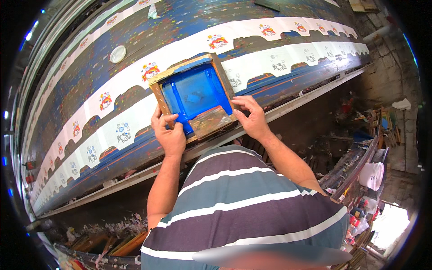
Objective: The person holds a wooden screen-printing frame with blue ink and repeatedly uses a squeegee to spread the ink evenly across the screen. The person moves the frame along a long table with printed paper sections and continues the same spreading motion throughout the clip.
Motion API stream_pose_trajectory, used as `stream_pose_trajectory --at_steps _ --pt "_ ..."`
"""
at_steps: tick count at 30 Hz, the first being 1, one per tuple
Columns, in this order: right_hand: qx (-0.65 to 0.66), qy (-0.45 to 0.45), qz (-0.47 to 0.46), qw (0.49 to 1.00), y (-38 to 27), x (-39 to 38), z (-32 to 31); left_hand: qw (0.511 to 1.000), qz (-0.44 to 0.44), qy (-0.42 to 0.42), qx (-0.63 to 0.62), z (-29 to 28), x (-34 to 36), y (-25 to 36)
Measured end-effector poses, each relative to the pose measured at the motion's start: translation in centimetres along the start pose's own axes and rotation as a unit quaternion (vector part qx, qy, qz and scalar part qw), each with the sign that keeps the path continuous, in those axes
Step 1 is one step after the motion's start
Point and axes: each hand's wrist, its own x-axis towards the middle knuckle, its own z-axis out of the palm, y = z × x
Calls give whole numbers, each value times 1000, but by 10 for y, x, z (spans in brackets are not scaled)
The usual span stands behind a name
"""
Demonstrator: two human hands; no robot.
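Gripping a wooden screen frame (160, 96) from both sides, with the fingers of the left hand (171, 138) bent around its lower left edge and those of the right hand (253, 119) closed on its lower right corner. Covering parts of both corners that way, and hiding some fingertips. Blocking also a stretch of the nearer white strip (256, 65), with the frame placed across it close to the front edge of the worktop (189, 22); cannot tell from above whether resting flat or slightly raised. Blurred at the bottom over part of the striped shirt (252, 211), and lost in black around the rim.

Holding blue ink inside the frame, thick along the inner sides and thinner over the mesh (191, 87), with a darker smudge near the middle. Carrying, at the near end, a stained wooden board (210, 120). Showing farther back on the worktop a round whitish dish (118, 54), and off to the right a white bucket (371, 176), with contents impossible to make out.

Bearing outline figures on the nearer strip, coloured ones on the farther strip (180, 52). Showing near the top a crumpled white scrap (153, 12) and a dark flat slab (267, 5).
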Motion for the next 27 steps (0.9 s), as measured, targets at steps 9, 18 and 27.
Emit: stream_pose_trajectory --at_steps 9,18,27 --pt "5 27 -50 998 63 16 -102 999 -34 -9 -6 121 -19 2" --pt "-12 -13 -137 990 66 28 -136 991 -126 -5 -54 129 -20 3" --pt "-150 -174 -314 921 41 34 -107 988 -137 -3 -77 132 -21 5"
